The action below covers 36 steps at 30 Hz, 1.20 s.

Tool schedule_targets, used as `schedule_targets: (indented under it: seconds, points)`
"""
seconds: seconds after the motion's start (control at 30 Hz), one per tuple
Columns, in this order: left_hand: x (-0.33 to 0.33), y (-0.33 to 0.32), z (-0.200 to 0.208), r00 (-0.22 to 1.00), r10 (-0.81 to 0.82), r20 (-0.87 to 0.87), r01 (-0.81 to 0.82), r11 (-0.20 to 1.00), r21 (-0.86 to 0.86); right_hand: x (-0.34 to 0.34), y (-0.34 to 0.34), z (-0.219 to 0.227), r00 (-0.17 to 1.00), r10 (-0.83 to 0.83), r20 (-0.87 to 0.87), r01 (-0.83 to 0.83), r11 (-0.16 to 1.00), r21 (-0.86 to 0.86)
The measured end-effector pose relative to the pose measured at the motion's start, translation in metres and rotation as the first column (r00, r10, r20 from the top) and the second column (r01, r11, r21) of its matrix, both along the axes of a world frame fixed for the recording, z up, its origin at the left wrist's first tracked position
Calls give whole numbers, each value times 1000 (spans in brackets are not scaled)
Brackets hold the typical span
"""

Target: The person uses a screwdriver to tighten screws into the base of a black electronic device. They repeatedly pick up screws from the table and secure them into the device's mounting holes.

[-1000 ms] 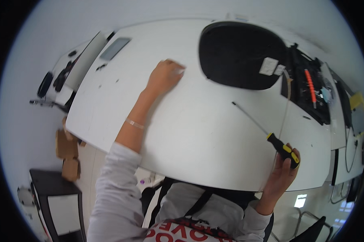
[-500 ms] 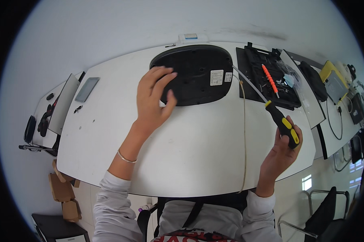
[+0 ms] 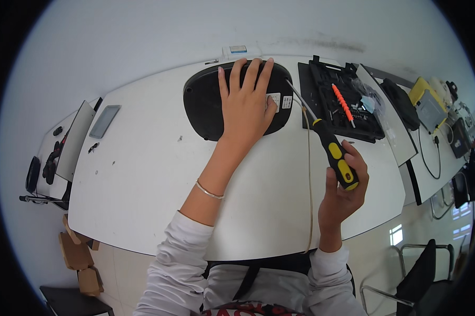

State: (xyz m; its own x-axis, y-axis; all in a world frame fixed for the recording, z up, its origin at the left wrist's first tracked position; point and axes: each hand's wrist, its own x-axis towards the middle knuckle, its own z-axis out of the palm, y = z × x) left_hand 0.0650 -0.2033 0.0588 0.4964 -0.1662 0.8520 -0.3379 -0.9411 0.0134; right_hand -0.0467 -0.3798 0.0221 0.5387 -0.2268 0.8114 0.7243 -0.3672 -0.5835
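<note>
A black, rounded flat appliance point(image 3: 203, 108) lies on the white table with its underside up, pale labels facing me. My left hand point(image 3: 246, 102) rests on it, fingers stretched out and spread toward its far edge, partly covering one label. In my right hand point(image 3: 345, 184) is a large screwdriver point(image 3: 328, 141) with a black and yellow handle. Its shaft slants away to the left, and the tip meets the appliance near its far right corner; whether it sits in a screw is too small to tell. A pale cord point(image 3: 309, 179) runs from the appliance's right side to the table's front edge.
Right of the appliance lies an open black tool case point(image 3: 335, 100) with an orange spiral-shafted tool point(image 3: 343, 105) on it. A phone point(image 3: 105, 121) and a small black item point(image 3: 93, 148) lie at left. Behind the appliance stands a white box point(image 3: 241, 51) by the wall.
My left hand has moved right and come down flat on the appliance. My right hand has brought the screwdriver left, its tip now at the appliance's far right corner. The appliance has turned slightly.
</note>
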Motion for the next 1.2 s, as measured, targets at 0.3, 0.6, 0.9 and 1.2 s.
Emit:
schedule_targets:
  seconds: [0.3,0.6,0.9,1.2]
  points:
    - [7,-15,1,997,73,28,-74,997,32,-9,13,11,993,-83,89,104,959,-264]
    - [11,-17,-4,995,52,90,-55,998,29,-14,16,14,996,79,-48,-85,983,-160]
    - [6,-16,-3,996,47,82,-48,999,12,-12,18,21,992,-107,-71,92,977,-194]
    - [2,-9,-3,998,25,52,-26,999,25,-25,11,26,980,-154,-127,103,935,-340]
